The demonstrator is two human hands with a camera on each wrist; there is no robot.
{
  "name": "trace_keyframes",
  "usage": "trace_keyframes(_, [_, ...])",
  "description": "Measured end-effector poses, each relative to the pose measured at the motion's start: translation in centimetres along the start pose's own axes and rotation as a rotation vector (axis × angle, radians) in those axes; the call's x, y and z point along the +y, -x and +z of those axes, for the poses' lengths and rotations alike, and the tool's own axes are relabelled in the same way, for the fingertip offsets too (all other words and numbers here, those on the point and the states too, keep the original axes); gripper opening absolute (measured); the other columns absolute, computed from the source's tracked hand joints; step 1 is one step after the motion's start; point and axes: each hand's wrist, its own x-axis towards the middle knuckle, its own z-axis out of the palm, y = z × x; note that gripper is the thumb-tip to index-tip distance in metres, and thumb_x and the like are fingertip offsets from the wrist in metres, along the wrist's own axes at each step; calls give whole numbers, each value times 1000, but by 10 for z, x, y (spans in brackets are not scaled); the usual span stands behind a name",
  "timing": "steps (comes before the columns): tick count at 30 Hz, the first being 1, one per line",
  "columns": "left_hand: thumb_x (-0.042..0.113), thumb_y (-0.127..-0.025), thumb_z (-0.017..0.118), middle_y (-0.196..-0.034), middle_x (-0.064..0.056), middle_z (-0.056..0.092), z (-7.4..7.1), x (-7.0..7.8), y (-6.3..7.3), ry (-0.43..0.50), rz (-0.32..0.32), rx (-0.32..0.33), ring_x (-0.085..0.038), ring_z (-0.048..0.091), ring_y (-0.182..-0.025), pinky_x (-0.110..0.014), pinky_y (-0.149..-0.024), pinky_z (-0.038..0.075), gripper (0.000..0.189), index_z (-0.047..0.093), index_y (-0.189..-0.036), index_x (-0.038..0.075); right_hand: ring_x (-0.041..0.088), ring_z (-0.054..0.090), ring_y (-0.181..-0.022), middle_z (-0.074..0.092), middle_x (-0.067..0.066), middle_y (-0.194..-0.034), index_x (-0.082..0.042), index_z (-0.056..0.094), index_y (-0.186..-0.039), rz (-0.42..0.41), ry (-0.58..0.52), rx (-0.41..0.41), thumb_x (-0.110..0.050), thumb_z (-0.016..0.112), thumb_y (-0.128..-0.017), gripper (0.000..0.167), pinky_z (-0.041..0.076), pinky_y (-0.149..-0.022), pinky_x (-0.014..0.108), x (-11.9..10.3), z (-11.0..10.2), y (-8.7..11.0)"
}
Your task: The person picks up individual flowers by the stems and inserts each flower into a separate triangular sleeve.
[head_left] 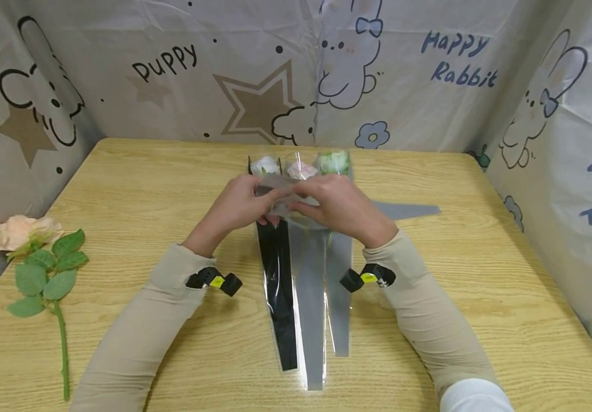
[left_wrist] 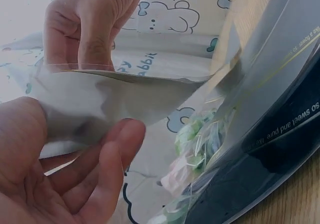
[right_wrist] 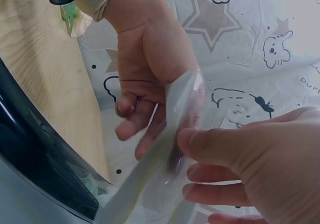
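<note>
Above the back middle of the table, my left hand (head_left: 239, 200) and right hand (head_left: 339, 203) both hold a grey and clear flower sleeve (left_wrist: 110, 99) at its wide end. My left thumb and fingers pinch one edge; in the right wrist view my right thumb presses the clear film against the fingers. The narrow tail of a grey sleeve (head_left: 409, 210) points right, past my right hand. Beneath my hands lie three sleeved roses: a white rose (head_left: 266, 166) in a black sleeve (head_left: 277, 297), a pink rose (head_left: 302, 169) and a green-white rose (head_left: 334, 162) in grey sleeves (head_left: 310, 320).
A loose peach rose (head_left: 23, 234) with green leaves and a long stem lies at the table's left edge. Printed cloth (head_left: 172, 109) hangs behind and at both sides of the wooden table (head_left: 481, 286).
</note>
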Motion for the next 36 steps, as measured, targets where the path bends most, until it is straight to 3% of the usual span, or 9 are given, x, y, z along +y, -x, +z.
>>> trace_keyframes(5, [38, -104, 63, -101, -19, 74, 0, -1, -1, 4, 18, 44, -32, 75, -75, -48, -73, 65, 38, 73, -113, 2, 18, 76, -92, 80, 6, -111, -8, 74, -120, -3, -18, 4, -22, 74, -97, 27, 62, -80, 34, 1, -1, 1])
trace_keyframes(10, [33, -104, 62, -101, -21, 75, -1, -2, -1, 35, 2, 45, -30, 76, -75, -47, -74, 65, 35, 74, -112, 2, 20, 76, -97, 78, 8, -120, -8, 73, -124, 5, -6, -1, -19, 76, -95, 31, 62, -82, 35, 1, -2, 2])
trace_keyframes(17, [31, -106, 60, -107, -22, 75, -2, -1, -1, 70, 22, 37, -17, 75, -71, -48, -76, 65, 36, 70, -123, 2, 24, 77, -100, 77, 11, -122, -7, 72, -126, 64, -8, -21, -23, 77, -95, 35, 64, -86, 36, -1, -5, 2])
trace_keyframes(21, [32, -106, 60, -107, -22, 75, -3, -1, -1, 69, 28, 38, -16, 75, -72, -48, -76, 65, 37, 70, -124, 2, 23, 77, -100, 77, 11, -122, -6, 72, -126, 71, -12, -25, -25, 75, -97, 35, 64, -85, 35, 0, -4, 2])
trace_keyframes(30, [26, -105, 61, -112, -23, 74, -6, -1, -1, 118, 36, 4, -19, 76, -76, -47, -76, 65, 34, 70, -124, -1, 19, 76, -94, 80, 8, -111, -6, 76, -117, 17, -43, 8, -21, 74, -97, 26, 63, -79, 34, 4, -7, 3])
trace_keyframes(36, [25, -106, 60, -103, -23, 77, -6, -1, -2, 144, 48, -44, -36, 78, -85, -45, -75, 66, 31, 70, -125, 2, 16, 75, -83, 81, 7, -100, -6, 78, -106, -49, -23, 75, -18, 78, -93, 18, 62, -72, 32, 7, -11, 4])
